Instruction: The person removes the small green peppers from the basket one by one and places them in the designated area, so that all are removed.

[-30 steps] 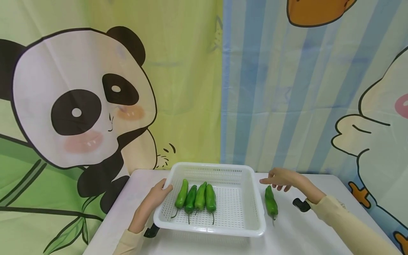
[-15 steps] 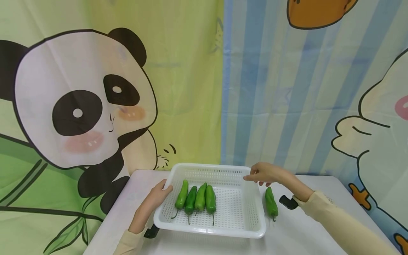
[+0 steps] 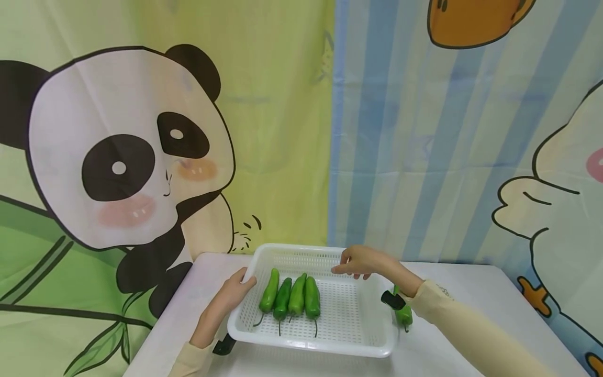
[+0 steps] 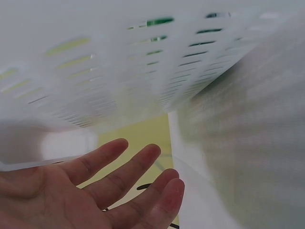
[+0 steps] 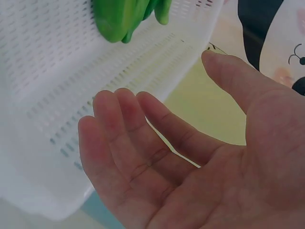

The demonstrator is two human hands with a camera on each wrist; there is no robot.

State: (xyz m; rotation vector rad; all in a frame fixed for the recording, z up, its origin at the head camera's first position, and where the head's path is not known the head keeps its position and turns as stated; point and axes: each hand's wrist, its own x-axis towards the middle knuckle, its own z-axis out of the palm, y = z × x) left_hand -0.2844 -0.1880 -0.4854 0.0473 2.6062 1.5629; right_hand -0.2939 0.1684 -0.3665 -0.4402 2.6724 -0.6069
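A white perforated plastic basket (image 3: 350,350) stands on the table, with several green peppers (image 3: 297,299) side by side in its left half. My left hand (image 3: 232,291) holds the basket's left rim, thumb over the edge; the left wrist view shows its fingers (image 4: 121,186) stretched out beneath the slotted wall (image 4: 143,71). Over the basket's back right part hovers my right hand (image 3: 366,261), holding nothing. Its fingers (image 5: 112,129) are loosely bent and spread from the thumb in the right wrist view. One more green pepper (image 3: 404,317) lies outside, right of the basket, partly hidden by the wrist strap.
The table's white top (image 3: 464,293) extends to the right of the basket. Behind it hangs a curtain (image 3: 282,157) with a printed panda (image 3: 127,157). A black strap piece (image 3: 393,300) sits at the right wrist, another (image 3: 224,344) at the left.
My right hand has moved left, from above the lone pepper to over the basket. Its wrist now covers part of that pepper. The left hand and the peppers in the basket stay put.
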